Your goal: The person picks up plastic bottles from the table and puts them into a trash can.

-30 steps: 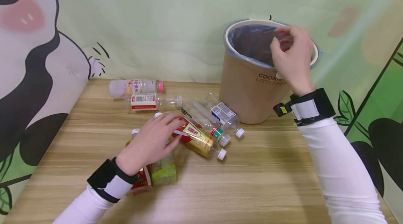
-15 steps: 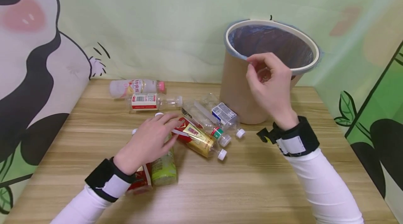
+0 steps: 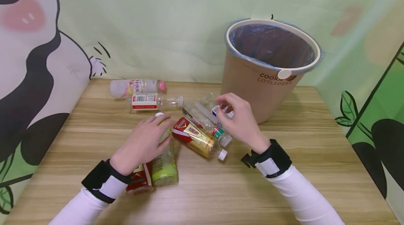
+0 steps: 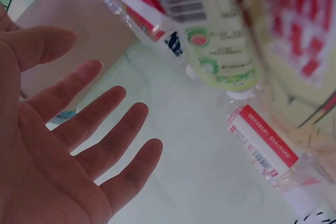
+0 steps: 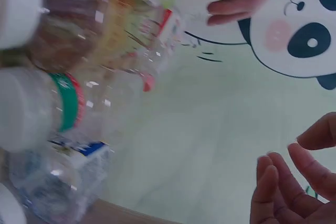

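Observation:
My left hand (image 3: 142, 144) hovers over a green-labelled bottle (image 3: 164, 172) and a red-labelled bottle (image 3: 140, 179), hiding their upper parts. In the left wrist view its fingers (image 4: 113, 140) are spread and hold nothing. A bottle with a red and gold label (image 3: 194, 137) lies just right of those fingertips. My right hand (image 3: 240, 121) is above a clear bottle with a blue and white label (image 5: 65, 177), partly covering it in the head view. Its fingers are loosely bent, with nothing between them and the thumb. Beside that bottle lies another clear one with a green neck band (image 3: 217, 132).
A tan bin (image 3: 246, 81) lined with a blue bag stands at the back right, close behind the right hand. A pink-capped bottle (image 3: 135, 88) and a clear bottle with a red and white label (image 3: 145, 102) lie at the back left of the wooden table (image 3: 208, 197).
My right hand has come down from the bin's mouth, leftward and toward me, to the clear bottles. My left hand has drawn back slightly from the red and gold bottle.

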`<state>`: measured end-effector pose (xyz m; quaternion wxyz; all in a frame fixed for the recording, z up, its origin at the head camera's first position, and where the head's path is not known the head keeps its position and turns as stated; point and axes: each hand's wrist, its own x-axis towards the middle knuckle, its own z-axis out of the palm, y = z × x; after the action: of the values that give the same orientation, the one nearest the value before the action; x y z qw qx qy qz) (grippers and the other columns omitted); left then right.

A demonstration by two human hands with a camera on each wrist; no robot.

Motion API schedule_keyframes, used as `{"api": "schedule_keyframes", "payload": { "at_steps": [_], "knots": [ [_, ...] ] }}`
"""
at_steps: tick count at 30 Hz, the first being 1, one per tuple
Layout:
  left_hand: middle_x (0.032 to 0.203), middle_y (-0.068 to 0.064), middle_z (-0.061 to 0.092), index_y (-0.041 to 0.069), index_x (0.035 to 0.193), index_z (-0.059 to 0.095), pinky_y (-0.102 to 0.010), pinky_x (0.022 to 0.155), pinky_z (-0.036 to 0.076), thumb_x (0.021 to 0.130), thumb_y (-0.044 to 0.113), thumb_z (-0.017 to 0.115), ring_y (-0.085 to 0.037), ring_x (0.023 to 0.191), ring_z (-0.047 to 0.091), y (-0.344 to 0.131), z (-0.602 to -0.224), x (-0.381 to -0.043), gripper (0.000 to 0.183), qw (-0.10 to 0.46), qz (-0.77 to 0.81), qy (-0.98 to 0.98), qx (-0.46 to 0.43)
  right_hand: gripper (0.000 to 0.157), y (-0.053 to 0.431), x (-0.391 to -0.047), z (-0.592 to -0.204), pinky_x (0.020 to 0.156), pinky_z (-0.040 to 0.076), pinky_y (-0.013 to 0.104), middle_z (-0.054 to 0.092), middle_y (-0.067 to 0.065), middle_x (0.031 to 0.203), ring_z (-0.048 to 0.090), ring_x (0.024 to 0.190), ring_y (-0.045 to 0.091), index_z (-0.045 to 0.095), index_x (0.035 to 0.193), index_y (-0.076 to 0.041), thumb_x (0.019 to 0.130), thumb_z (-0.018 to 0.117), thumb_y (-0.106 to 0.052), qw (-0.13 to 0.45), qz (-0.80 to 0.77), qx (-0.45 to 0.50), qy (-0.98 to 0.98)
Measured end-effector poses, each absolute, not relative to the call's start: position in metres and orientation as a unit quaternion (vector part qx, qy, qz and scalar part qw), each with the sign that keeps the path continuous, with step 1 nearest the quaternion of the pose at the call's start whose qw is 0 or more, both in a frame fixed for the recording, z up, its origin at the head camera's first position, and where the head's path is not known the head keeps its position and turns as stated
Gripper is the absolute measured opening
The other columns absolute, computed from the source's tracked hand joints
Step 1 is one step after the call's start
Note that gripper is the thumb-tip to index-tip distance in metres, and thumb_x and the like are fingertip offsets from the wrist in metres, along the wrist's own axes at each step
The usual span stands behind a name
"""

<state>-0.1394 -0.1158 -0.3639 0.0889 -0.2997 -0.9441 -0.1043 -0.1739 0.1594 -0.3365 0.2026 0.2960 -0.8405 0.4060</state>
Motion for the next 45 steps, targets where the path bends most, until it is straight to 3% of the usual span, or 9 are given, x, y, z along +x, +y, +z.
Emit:
{"api": "schedule_keyframes", "payload": {
  "at_steps": [8,14,24,32,39,45],
  "knots": [
    [0.134,-0.017,0.05,0.007,0.126,0.058,-0.058,0.09,0.045,0.087,0.028,0.064,-0.039,0.115,0.051,-0.121,-0.373,-0.129,0.044,0.083,-0.105,-0.953,-0.27,0.025,0.144,-0.166,-0.368,0.074,0.056,0.032,0.063,0.008,0.102,0.061,0.087,0.018,0.063,0.107,-0.004,0.082,0.059,-0.004,0.126,0.368,0.303,-0.87],
    [0.135,-0.019,0.05,0.006,0.124,0.059,-0.06,0.091,0.044,0.087,0.026,0.064,-0.041,0.117,0.05,-0.125,-0.377,-0.123,0.042,0.08,-0.113,-0.959,-0.246,0.031,0.133,-0.159,-0.378,0.075,0.055,0.035,0.064,0.013,0.107,0.062,0.09,0.024,0.062,0.112,-0.003,0.081,0.06,-0.004,0.114,0.366,0.307,-0.871],
    [0.132,-0.027,0.048,0.0,0.127,0.054,-0.063,0.091,0.041,0.087,0.024,0.063,-0.048,0.116,0.045,-0.134,-0.377,-0.104,0.047,0.088,-0.144,-0.971,-0.167,0.034,0.111,-0.149,-0.38,0.081,0.052,0.035,0.063,0.009,0.111,0.06,0.097,0.023,0.06,0.115,-0.005,0.081,0.062,-0.007,0.12,0.372,0.29,-0.874],
    [0.134,-0.037,0.04,0.001,0.137,0.043,-0.067,0.091,0.038,0.088,0.03,0.062,-0.056,0.115,0.04,-0.147,-0.382,-0.084,0.06,0.054,-0.151,-0.981,-0.105,0.04,0.095,-0.141,-0.383,0.077,0.053,0.033,0.061,0.009,0.113,0.059,0.096,0.022,0.056,0.121,-0.005,0.081,0.06,-0.01,0.095,0.381,0.295,-0.871],
    [0.13,-0.044,0.037,0.002,0.143,0.031,-0.068,0.086,0.039,0.087,0.039,0.062,-0.062,0.107,0.043,-0.158,-0.39,-0.072,0.074,0.016,-0.14,-0.987,-0.072,0.04,0.088,-0.138,-0.384,0.081,0.052,0.032,0.061,0.009,0.114,0.059,0.1,0.02,0.055,0.122,-0.006,0.083,0.061,-0.01,0.088,0.371,0.309,-0.871],
    [0.123,-0.039,0.043,0.001,0.148,0.018,-0.059,0.065,0.049,0.088,0.056,0.053,-0.054,0.098,0.052,-0.161,-0.393,-0.066,0.088,-0.067,-0.145,-0.987,-0.032,0.041,0.088,-0.137,-0.385,0.086,0.05,0.033,0.061,0.008,0.118,0.057,0.106,0.019,0.055,0.123,-0.006,0.083,0.061,-0.011,0.08,0.371,0.308,-0.872]
  ]
}}
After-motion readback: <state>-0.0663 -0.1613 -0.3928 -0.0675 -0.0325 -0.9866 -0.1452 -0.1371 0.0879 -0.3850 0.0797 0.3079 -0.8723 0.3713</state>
